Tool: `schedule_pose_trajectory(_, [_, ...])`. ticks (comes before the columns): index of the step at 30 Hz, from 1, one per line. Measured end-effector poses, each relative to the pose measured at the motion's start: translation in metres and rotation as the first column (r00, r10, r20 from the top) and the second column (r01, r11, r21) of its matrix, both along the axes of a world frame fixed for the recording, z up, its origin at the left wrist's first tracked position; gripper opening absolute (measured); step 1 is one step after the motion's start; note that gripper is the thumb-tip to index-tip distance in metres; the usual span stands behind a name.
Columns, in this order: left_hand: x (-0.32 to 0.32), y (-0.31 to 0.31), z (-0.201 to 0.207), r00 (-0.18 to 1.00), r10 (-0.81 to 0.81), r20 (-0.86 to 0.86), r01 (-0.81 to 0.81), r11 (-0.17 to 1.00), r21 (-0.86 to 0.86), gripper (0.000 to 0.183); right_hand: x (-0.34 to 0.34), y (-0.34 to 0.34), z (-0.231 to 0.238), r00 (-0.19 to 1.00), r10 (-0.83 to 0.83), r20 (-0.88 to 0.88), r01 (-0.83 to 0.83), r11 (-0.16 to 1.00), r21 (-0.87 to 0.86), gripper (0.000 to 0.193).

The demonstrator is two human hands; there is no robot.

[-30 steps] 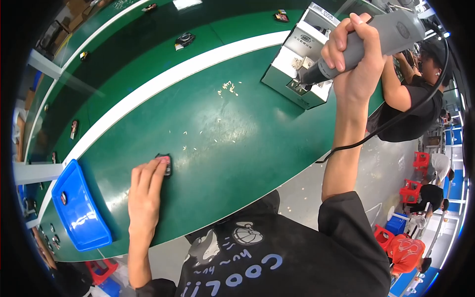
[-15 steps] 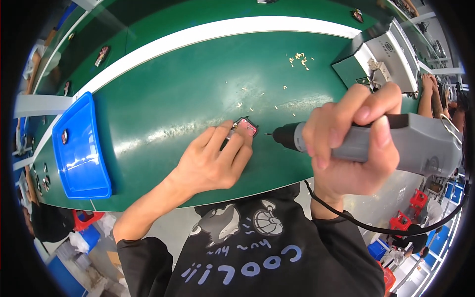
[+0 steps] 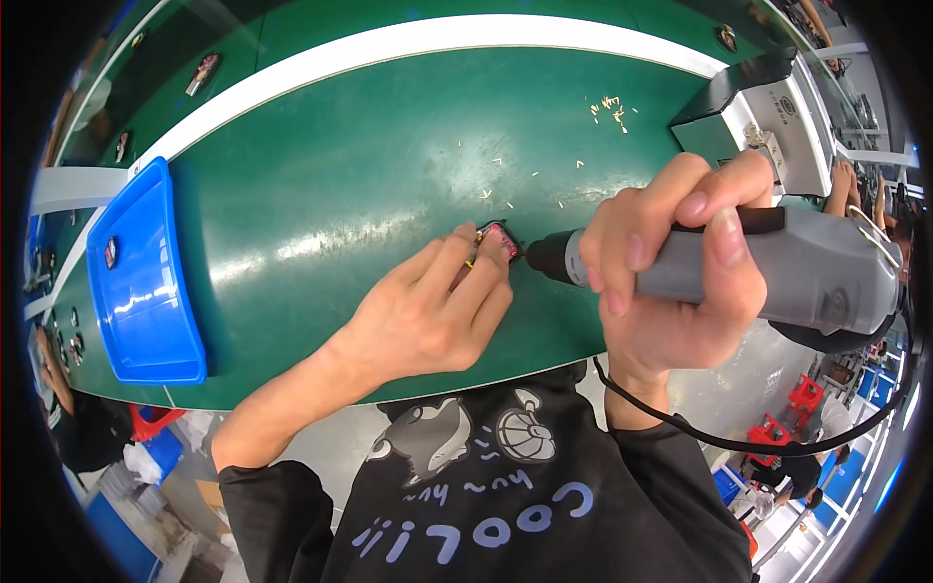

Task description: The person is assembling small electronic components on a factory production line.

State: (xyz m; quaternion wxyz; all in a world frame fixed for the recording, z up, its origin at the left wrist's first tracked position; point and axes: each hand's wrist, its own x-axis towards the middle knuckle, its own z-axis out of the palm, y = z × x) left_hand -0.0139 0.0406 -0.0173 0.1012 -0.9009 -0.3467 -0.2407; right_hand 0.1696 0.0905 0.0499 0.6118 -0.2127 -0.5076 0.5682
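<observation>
My left hand [image 3: 418, 306] pins a small black-cased part [image 3: 501, 233] to the green bench top, fingers closed around its left side. Pinkish-red shows inside the part, and the fingertips cover much of it. A grey electric screwdriver [image 3: 816, 267] with a black nose lies level in my right hand [image 3: 680, 257], the fingers wrapped about its barrel. Its nose reaches the right edge of the part; whether the bit touches a screw is too small to tell. Tiny brass-coloured screws [image 3: 610, 109] lie in a loose cluster beyond, with several more strewn nearer the part.
A blue tray [image 3: 199, 340] holding one small part stands at the left. At the far right is a black-and-white box [image 3: 802, 131] with a metal mechanism. A white strip [image 3: 418, 41] crosses behind the work area. The screwdriver's black cable [image 3: 724, 445] loops past my right forearm.
The screwdriver's nose has moved left and met the part's right edge; a gap showed between them before. My left hand still holds the part. The whole view has shifted slightly.
</observation>
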Motion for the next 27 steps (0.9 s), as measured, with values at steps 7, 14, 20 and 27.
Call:
schedule_pose_trajectory(7, [0.002, 0.002, -0.001, 0.997, 0.019, 0.076, -0.016, 0.999, -0.048, 0.022, 0.001, 0.001, -0.002, 0.999, 0.008, 0.039, -0.009, 1.0, 0.027, 0.012])
schedule_pose_trajectory(14, [0.004, 0.005, -0.007, 0.995, 0.015, 0.1, -0.017, 1.0, 0.014, 0.012, -0.003, -0.003, 0.001, 0.996, -0.006, 0.089, 0.008, 1.0, -0.028, 0.012])
schedule_pose_trajectory(20, [0.004, 0.003, -0.002, 0.996, 0.018, 0.086, -0.017, 1.0, -0.012, 0.012, -0.007, -0.017, 0.006, 0.964, -0.032, 0.264, 0.034, 0.999, -0.002, 0.02])
schedule_pose_trajectory(27, [-0.005, 0.005, 0.0, 0.999, 0.004, 0.034, -0.005, 0.999, 0.048, 0.013, -0.008, -0.029, -0.001, 0.988, -0.057, 0.143, 0.055, 0.998, 0.015, 0.024])
